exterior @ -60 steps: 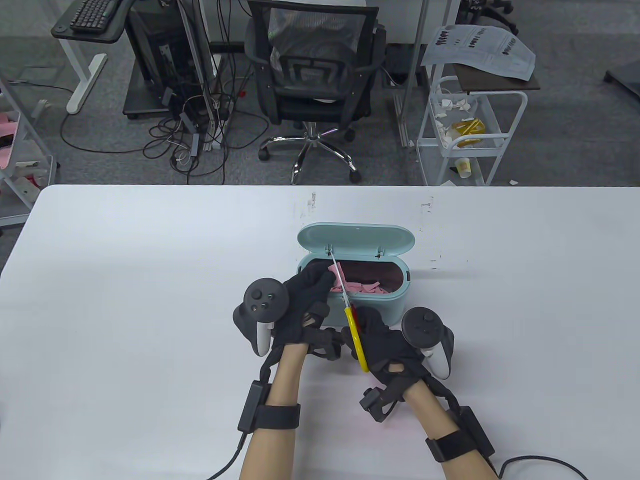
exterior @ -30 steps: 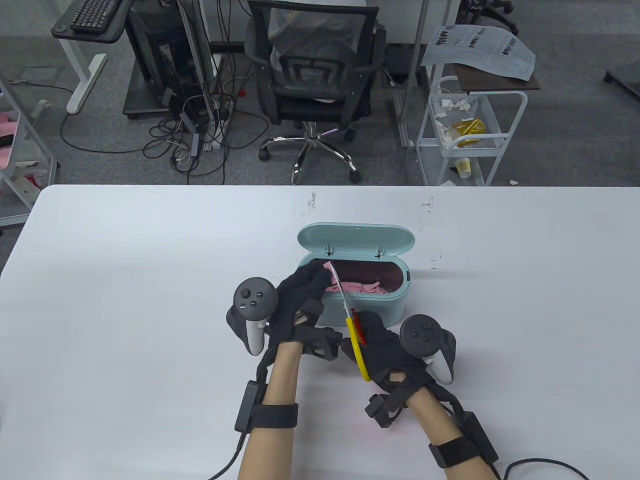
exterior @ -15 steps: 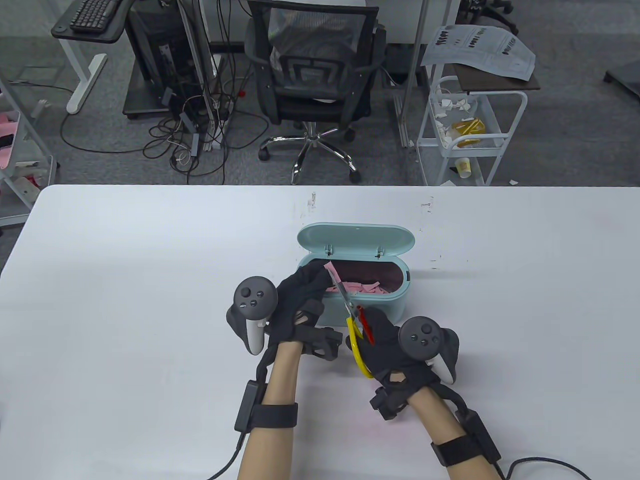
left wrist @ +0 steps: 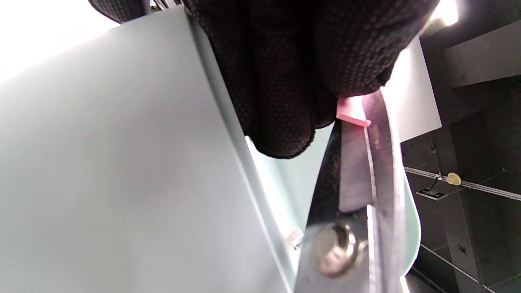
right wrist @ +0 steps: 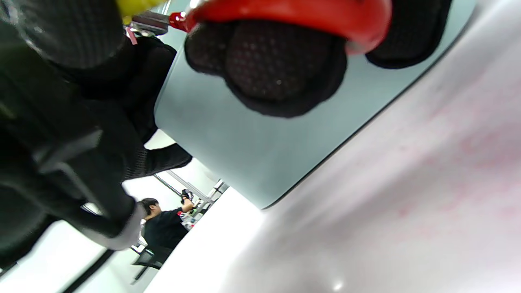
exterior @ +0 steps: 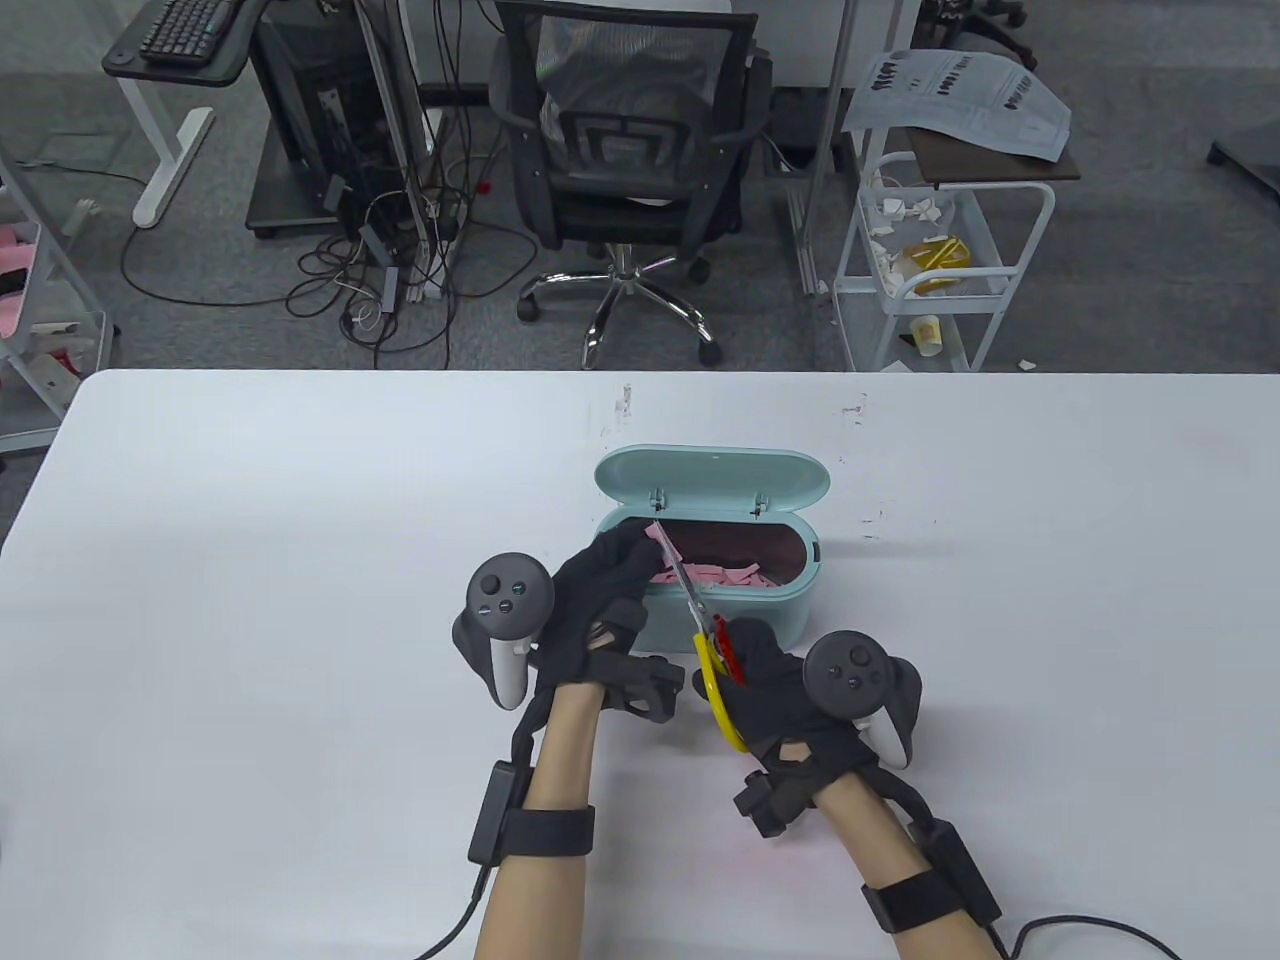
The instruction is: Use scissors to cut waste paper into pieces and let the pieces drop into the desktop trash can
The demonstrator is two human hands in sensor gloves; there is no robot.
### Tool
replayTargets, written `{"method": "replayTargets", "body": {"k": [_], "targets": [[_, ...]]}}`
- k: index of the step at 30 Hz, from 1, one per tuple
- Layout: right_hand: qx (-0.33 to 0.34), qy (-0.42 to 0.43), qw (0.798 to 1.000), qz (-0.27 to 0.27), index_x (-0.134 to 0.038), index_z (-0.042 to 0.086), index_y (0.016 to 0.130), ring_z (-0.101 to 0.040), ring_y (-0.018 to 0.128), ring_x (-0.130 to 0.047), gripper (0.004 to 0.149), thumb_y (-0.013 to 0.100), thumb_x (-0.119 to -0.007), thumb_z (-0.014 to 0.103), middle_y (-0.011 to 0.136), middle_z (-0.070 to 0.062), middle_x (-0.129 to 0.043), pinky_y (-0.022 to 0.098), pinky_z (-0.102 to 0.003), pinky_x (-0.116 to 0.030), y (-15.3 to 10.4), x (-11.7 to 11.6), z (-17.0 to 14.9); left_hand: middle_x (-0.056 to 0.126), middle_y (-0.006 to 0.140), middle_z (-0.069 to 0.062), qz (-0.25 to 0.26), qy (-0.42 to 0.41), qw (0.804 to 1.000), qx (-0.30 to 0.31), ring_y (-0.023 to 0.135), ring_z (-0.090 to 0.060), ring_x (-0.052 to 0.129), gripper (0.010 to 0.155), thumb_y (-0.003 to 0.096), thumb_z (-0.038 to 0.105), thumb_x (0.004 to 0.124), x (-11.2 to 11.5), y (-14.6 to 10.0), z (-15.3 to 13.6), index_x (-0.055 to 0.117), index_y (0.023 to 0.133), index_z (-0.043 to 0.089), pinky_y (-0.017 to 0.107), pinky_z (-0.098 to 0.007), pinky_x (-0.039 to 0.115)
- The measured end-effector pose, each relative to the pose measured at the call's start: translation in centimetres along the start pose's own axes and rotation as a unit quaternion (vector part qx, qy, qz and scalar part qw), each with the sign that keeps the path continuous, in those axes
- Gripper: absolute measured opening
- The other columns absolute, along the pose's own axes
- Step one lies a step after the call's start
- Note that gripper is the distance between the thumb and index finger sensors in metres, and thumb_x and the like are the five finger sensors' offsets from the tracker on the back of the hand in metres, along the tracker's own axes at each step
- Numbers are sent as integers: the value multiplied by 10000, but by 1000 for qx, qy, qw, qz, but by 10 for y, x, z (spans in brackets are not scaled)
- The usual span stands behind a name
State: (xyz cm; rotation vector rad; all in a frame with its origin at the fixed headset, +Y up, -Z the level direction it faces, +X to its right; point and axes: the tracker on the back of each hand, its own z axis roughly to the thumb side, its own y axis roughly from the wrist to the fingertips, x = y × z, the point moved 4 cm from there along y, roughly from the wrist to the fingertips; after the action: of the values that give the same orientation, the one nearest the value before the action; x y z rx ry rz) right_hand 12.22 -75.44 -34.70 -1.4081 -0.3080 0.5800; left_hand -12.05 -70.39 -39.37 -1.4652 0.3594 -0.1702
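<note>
A mint-green trash can [exterior: 790, 600] stands open on the table, its lid [exterior: 712, 482] tipped back and pink paper pieces [exterior: 722, 575] inside. My left hand [exterior: 600, 590] pinches a small pink paper strip [exterior: 658, 537] over the can's left end; the strip [left wrist: 351, 113] also shows in the left wrist view beside the blades [left wrist: 378, 162]. My right hand [exterior: 765, 680] grips the scissors [exterior: 690, 590] by their yellow and red handles [exterior: 715, 670], in front of the can. The blades point up-left and close on the strip. In the right wrist view a fingertip [right wrist: 281, 69] sits through the red handle loop [right wrist: 293, 16].
The white table [exterior: 250, 560] spreads wide to the left and right of the can. Beyond its far edge stand an office chair [exterior: 625, 150], a white cart [exterior: 945, 260] with scraps, and cables on the floor. A person [right wrist: 163, 228] shows far off in the right wrist view.
The scissor handles opened about half a second ago and have now closed somewhat on the pink strip. My right hand drew slightly back and right. My left hand barely moved.
</note>
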Motion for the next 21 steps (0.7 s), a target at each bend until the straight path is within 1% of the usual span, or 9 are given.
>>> {"method": "replayTargets", "body": {"k": [1,5,8,12,15,19,21], "targets": [[-4,17,1000,5,-529,144,910,-166,335,-981,752,359,-743,609,655,29,-850,554,-616,-684,0,-2,-1,1092,707,54,0,3,1000,2,683,-184,1052,378,481,447,831,0,0,0,946,808,296,727,-650,513],[-2,25,1000,12,-525,149,911,-157,338,-983,751,363,-735,617,658,40,-847,555,-610,-689,0,-3,-2,1085,711,66,-2,5,1000,1,689,-176,1046,369,485,459,825,0,0,0,940,804,313,729,-645,514],[-4,27,1000,15,-529,150,911,-157,337,-985,753,360,-743,617,656,38,-850,556,-614,-684,0,-3,-2,1077,708,65,1,34,999,8,686,-180,1043,359,485,454,815,2,-1,4,934,794,317,726,-654,527],[-9,7,1000,18,-524,152,919,-165,352,-982,772,358,-750,632,669,28,-845,570,-628,-658,0,1,-2,1076,702,64,2,43,999,13,680,-182,1041,365,485,455,806,3,-2,6,934,794,310,719,-661,535],[-6,-19,1000,19,-504,161,936,-179,391,-975,800,358,-740,662,699,21,-828,580,-642,-634,0,2,0,1077,701,62,6,52,998,17,678,-182,1039,367,484,456,808,3,-2,7,933,797,311,720,-662,542],[-2,-36,999,28,-484,171,952,-198,433,-965,816,361,-734,675,730,8,-809,594,-659,-602,2,4,3,1079,700,66,0,71,997,22,675,-181,1043,357,485,454,811,4,-2,10,942,786,313,717,-664,554],[4,-71,997,24,-473,177,958,-201,452,-961,826,359,-735,681,742,7,-801,602,-666,-584,3,7,6,1080,700,65,0,69,997,22,673,-183,1044,354,485,451,816,4,-2,9,946,784,312,717,-664,556]]}}
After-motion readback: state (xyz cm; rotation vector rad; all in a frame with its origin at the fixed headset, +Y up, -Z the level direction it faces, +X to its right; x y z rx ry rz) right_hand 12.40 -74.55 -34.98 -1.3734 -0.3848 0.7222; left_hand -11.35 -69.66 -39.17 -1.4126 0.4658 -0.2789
